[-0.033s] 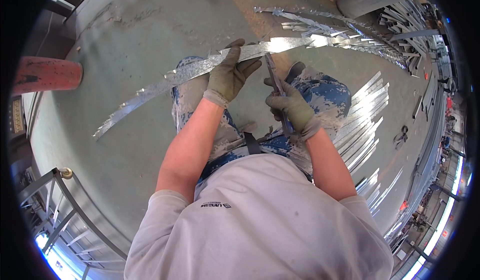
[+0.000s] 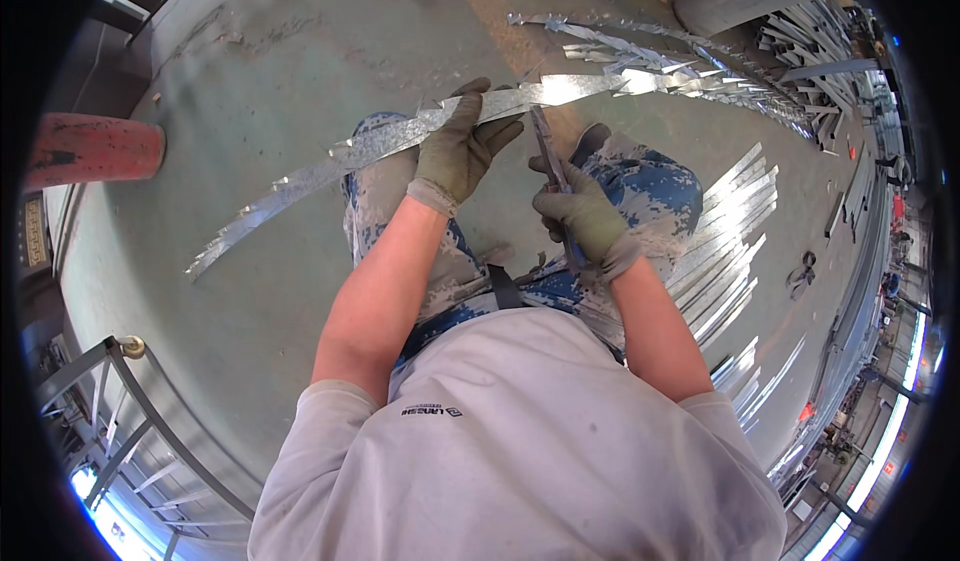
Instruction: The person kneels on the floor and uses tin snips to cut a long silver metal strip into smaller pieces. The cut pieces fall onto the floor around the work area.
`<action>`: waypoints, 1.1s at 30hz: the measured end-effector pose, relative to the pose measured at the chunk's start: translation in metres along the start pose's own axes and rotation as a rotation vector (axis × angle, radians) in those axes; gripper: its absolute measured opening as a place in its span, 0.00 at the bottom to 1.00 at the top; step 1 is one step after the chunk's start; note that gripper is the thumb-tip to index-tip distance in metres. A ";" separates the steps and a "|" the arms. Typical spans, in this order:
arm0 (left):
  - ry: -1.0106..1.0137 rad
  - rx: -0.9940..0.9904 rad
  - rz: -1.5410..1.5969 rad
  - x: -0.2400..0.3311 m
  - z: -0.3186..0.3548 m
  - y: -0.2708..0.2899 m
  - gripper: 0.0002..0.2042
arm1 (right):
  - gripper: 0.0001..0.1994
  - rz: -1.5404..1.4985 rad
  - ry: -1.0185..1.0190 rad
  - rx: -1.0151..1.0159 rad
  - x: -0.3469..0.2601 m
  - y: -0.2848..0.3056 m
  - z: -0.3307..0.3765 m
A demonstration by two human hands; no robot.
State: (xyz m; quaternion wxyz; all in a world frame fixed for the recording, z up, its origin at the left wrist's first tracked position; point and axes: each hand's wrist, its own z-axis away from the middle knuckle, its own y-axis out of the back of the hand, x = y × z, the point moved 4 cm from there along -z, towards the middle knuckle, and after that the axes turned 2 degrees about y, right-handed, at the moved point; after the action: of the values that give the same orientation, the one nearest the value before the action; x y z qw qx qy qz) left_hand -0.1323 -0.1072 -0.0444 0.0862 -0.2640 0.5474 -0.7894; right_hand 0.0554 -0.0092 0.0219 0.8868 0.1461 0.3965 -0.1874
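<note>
The gloved left hand [image 2: 458, 156] is closed around a long notched metal strip [image 2: 400, 139], which runs out to either side above the knees. Just beside it, the gloved right hand [image 2: 585, 216] grips what look like snips [image 2: 548, 146], blades touching the strip's edge.

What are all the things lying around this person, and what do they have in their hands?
Long notched metal strip: one, shiny silver, held across the knees, running out to the left.
Tin snips: one, dark, at the strip's lower edge.
Notched cut strips: a pile, silver, floor ahead to the right.
Straight metal strips: many, silver, fanned out on the floor at right.
Post: one, red, far left.
Metal rack: one, grey, lower left.
Floor: grey-green concrete.
Left hand: olive glove, gripping the strip.
Right hand: olive glove, gripping the snips.
</note>
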 end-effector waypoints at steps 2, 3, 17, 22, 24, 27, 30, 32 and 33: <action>-0.003 0.016 -0.020 0.000 -0.001 0.002 0.17 | 0.29 0.068 0.044 0.059 0.002 -0.005 -0.003; -0.006 0.022 -0.030 0.000 -0.002 0.002 0.17 | 0.28 0.101 0.066 0.088 0.004 -0.008 -0.005; 0.020 0.095 -0.127 -0.012 -0.019 0.016 0.17 | 0.29 0.986 -0.022 0.492 0.004 -0.026 -0.023; 0.012 0.103 -0.107 -0.010 -0.028 0.022 0.17 | 0.29 0.934 -0.077 0.419 -0.015 -0.027 -0.019; 0.012 0.105 -0.112 -0.010 -0.030 0.025 0.18 | 0.31 0.915 -0.081 0.399 -0.013 -0.028 -0.018; 0.025 0.129 -0.122 -0.009 -0.025 0.029 0.18 | 0.35 0.911 -0.025 0.384 0.002 -0.021 -0.023; 0.031 0.159 -0.111 -0.008 -0.020 0.030 0.18 | 0.35 0.956 0.006 0.384 0.003 -0.020 -0.025; 0.025 0.169 -0.117 -0.006 -0.019 0.029 0.18 | 0.33 0.917 0.077 0.356 0.015 -0.014 -0.030; 0.024 0.174 -0.121 -0.006 -0.018 0.028 0.17 | 0.32 0.897 0.111 0.343 0.021 -0.012 -0.033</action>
State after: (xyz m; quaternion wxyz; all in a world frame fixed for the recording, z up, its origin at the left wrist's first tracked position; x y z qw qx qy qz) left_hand -0.1411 -0.1009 -0.0765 0.0547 -0.2787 0.4609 -0.8408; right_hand 0.0414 -0.0111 -0.0164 0.8208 0.4564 0.3046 0.1588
